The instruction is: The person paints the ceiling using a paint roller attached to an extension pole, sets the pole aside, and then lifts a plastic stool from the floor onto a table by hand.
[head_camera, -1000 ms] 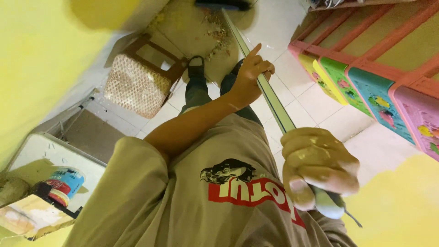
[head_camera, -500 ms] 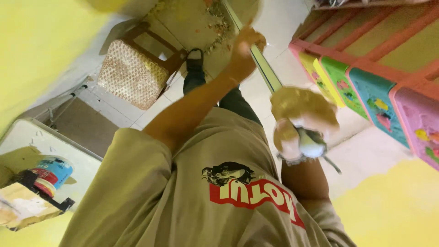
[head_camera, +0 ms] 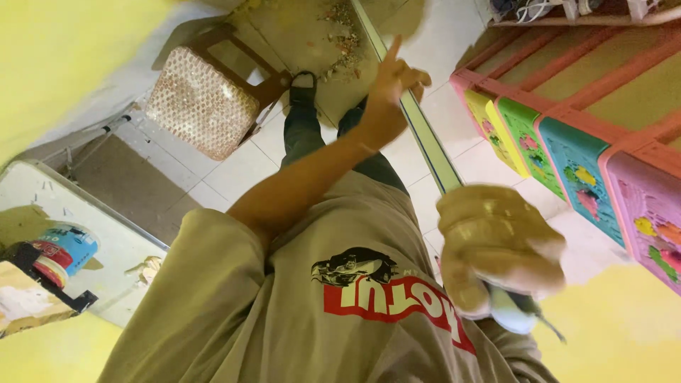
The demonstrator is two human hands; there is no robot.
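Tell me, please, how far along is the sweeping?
Done: debris lies gathered in a loose pile near the woven stool. In hand: the left hand and right hand grip the long stick. Left: the pile remains on the floor, not picked up.

We have just one view, from a camera worn on the head. We look almost straight down our own body, past the beige shirt with a red and black print (head_camera: 369, 298), to the white tiled floor (head_camera: 234, 170) far below. The shirt is very near and fills the bottom of the picture. Our feet point to the top edge, so the room looks upside down. No second view shares this scene.
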